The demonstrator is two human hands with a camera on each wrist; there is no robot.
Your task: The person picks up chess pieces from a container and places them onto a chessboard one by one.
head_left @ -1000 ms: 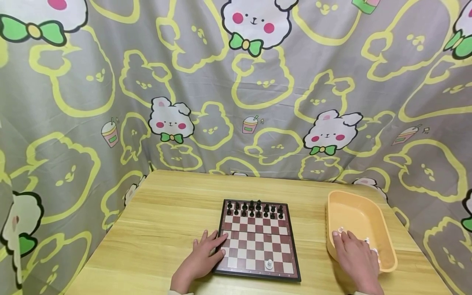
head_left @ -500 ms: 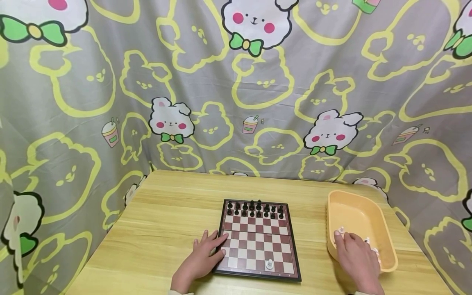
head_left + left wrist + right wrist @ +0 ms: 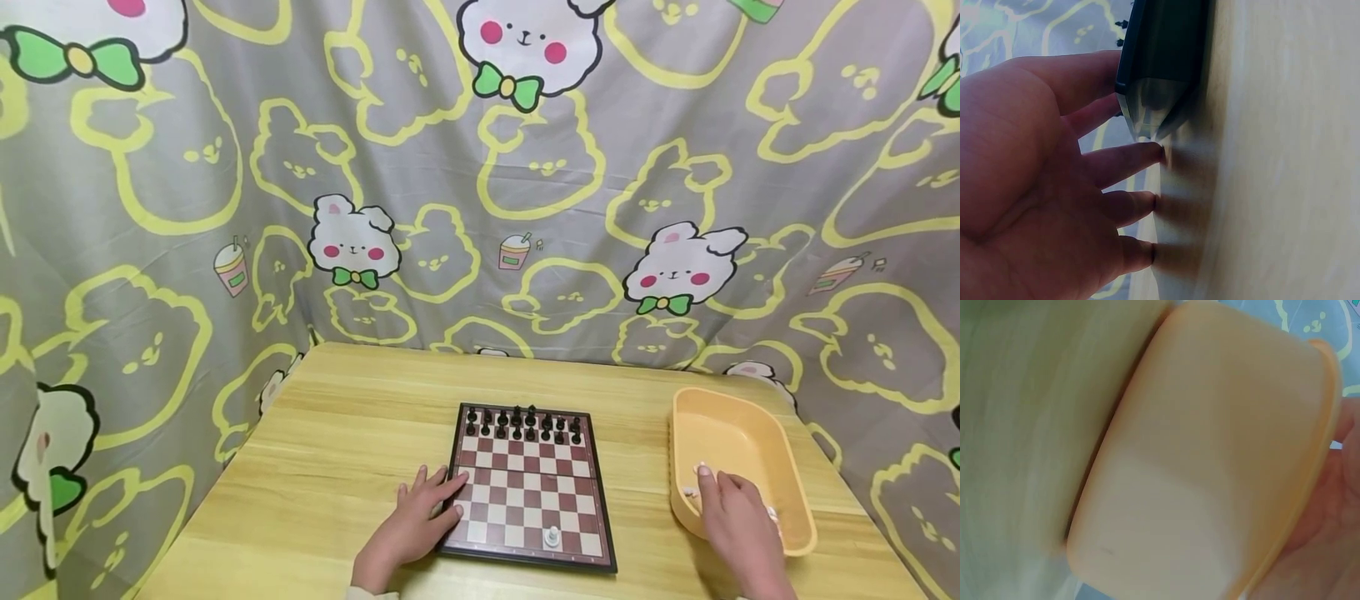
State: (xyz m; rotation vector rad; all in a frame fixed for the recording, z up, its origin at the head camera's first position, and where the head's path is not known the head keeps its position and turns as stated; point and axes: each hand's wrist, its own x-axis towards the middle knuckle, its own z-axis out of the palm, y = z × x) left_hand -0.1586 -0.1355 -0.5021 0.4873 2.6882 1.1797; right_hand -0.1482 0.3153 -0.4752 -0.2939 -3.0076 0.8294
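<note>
A folding chessboard [image 3: 525, 500] lies on the table, with two rows of black chess pieces [image 3: 516, 423] at its far end. A single white chess piece [image 3: 552, 536] stands near its close edge. My left hand [image 3: 408, 523] rests at the board's left edge, thumb and index finger on the board. In the left wrist view the other fingers [image 3: 1125, 164] are spread against the tabletop. Inside the orange tub [image 3: 799, 500], my right hand [image 3: 738, 517] pinches a white chess piece, mostly hidden behind the thumb. Another white piece [image 3: 690, 492] lies by the thumb.
More white pieces [image 3: 774, 517] lie in the tub right of my hand. The tub's outer wall [image 3: 1204, 450] fills much of the right wrist view. A patterned grey curtain [image 3: 450, 167] hangs around the wooden table [image 3: 360, 400].
My right hand has shifted slightly right in the tub, its thumb now over a white piece; another piece has come into sight beside it. The left hand stays on the board. The head view shifts slightly.
</note>
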